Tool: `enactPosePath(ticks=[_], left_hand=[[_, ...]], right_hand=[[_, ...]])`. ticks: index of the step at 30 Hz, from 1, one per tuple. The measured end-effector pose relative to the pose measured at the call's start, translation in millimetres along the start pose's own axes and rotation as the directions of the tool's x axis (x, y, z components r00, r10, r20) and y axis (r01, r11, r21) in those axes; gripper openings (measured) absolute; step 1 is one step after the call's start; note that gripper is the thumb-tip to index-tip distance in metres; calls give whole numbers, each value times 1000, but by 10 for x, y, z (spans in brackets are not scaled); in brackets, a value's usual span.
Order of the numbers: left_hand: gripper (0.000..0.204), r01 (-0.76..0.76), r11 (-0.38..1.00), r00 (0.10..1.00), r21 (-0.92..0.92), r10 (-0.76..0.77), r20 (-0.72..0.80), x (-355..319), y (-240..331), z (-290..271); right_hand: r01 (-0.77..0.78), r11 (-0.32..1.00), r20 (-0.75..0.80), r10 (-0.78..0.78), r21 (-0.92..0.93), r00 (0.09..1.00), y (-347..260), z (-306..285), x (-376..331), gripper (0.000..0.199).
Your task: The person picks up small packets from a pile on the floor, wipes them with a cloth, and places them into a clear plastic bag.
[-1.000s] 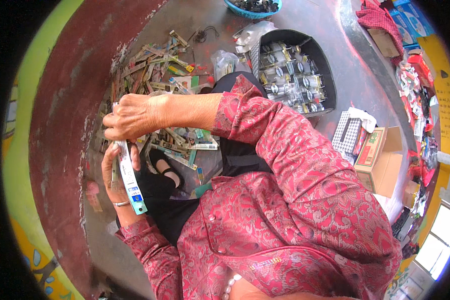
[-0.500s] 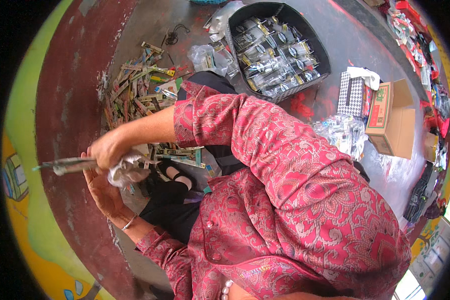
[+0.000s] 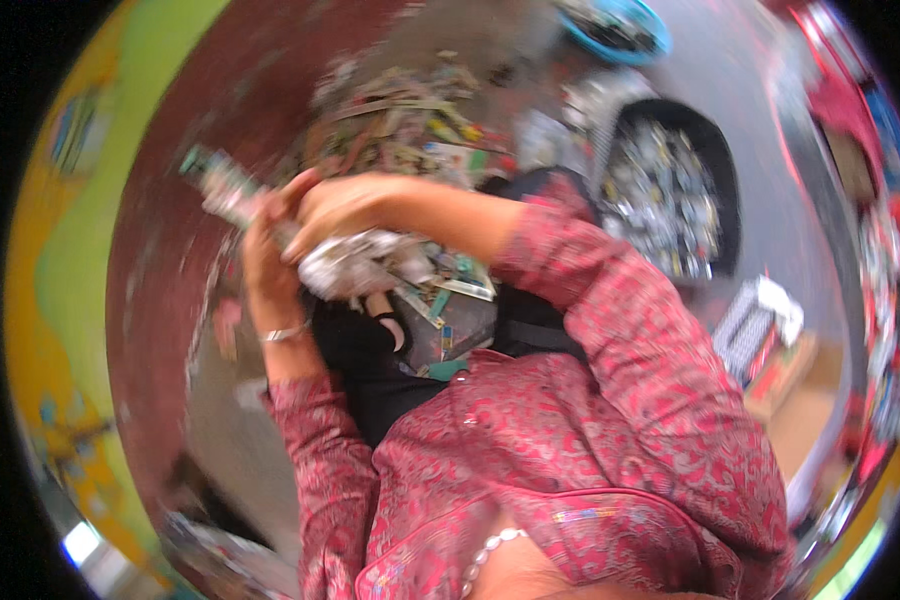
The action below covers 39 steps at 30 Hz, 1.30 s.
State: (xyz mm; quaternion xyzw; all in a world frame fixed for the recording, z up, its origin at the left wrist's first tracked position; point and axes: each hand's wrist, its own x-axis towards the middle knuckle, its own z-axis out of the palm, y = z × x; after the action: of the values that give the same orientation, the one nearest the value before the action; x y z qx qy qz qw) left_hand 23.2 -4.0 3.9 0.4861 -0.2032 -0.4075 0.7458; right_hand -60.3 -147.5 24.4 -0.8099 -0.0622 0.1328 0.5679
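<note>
My left hand (image 3: 268, 255) is closed around a long, narrow, flat packet (image 3: 228, 190), green and whitish, which sticks out to the upper left. Its details are smeared by motion. Close against it, my right hand (image 3: 338, 212) has its fingers bent over the packet's near end and grips a crumpled white cloth (image 3: 355, 265) that hangs below the palm. Where the packet ends inside the hands is hidden. Beyond my hands a loose pile of similar narrow packets (image 3: 395, 115) lies on the floor. More packets (image 3: 465, 280) lie beneath my right forearm.
A black-rimmed bin (image 3: 727, 190) holding many clear packages stands to the right. Behind it is a blue basin (image 3: 660, 35). A checkered box (image 3: 745, 325) and an open cardboard box (image 3: 800, 400) sit at the right. A dark red wall band (image 3: 160, 260) curves along the left.
My view has swung, shifting the scene. My left hand, spread open below the right before, has closed on the packet. The cloth remains in my right hand.
</note>
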Motion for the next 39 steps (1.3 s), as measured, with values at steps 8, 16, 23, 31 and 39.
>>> enactPosePath(ticks=[8, 16, 23, 31, 39], left_hand=[[24, 181, 976, 961, -125, -202, -188, -93, 30, 15], [29, 410, 877, 877, 251, -454, 155, -441, -550, 525], [32, 105, 990, 994, -98, -104, 22, -391, -44, 38], [25, -283, 906, 893, -314, 129, -432, -361, 459, -725], [16, -382, 803, 781, -457, 15, -625, -309, 469, -884]], right_hand=[[209, 962, -862, -255, -178, 438, -160, -307, 53, 18], [-203, 611, -620, -613, -765, 490, 178, -435, 280, 12], [246, 917, -877, 182, 315, 444, 606, -1163, 175, 23], [-74, 547, -188, 408, 834, 893, 1083, -564, 861, 13], [-542, 815, -357, 578, 204, 734, 1689, -79, 1241, 13]])
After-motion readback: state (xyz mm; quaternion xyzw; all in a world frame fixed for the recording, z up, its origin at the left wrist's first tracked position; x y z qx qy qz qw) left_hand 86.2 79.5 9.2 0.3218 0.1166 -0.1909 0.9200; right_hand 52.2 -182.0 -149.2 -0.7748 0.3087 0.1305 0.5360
